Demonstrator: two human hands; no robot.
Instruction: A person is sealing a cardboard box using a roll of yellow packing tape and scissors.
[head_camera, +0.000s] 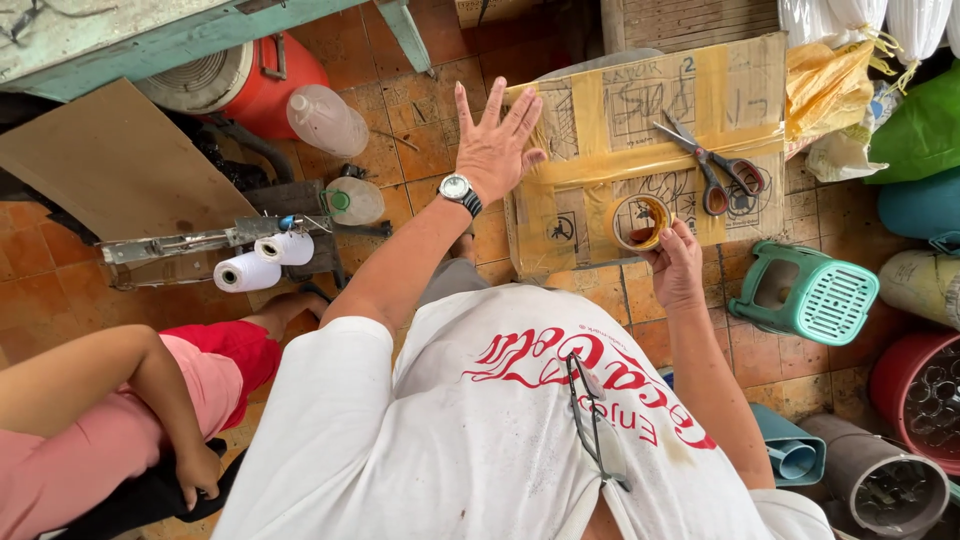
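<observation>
A flat cardboard box (740, 80), banded with yellowish tape, lies on the tiled floor in front of me. My left hand (492, 140), wristwatch on the wrist, hovers with fingers spread over the box's left edge and holds nothing. My right hand (677, 262) grips the near side of a roll of brown packing tape (640, 220) resting on the box's near edge. Scissors (712, 162) with dark handles lie on the box to the right of the roll.
Another person in pink and red sits at lower left (120, 400). White thread spools (262, 260), plastic bottles (326, 120) and a red container (275, 85) lie left. A green plastic stool (810, 295), buckets and bags crowd the right.
</observation>
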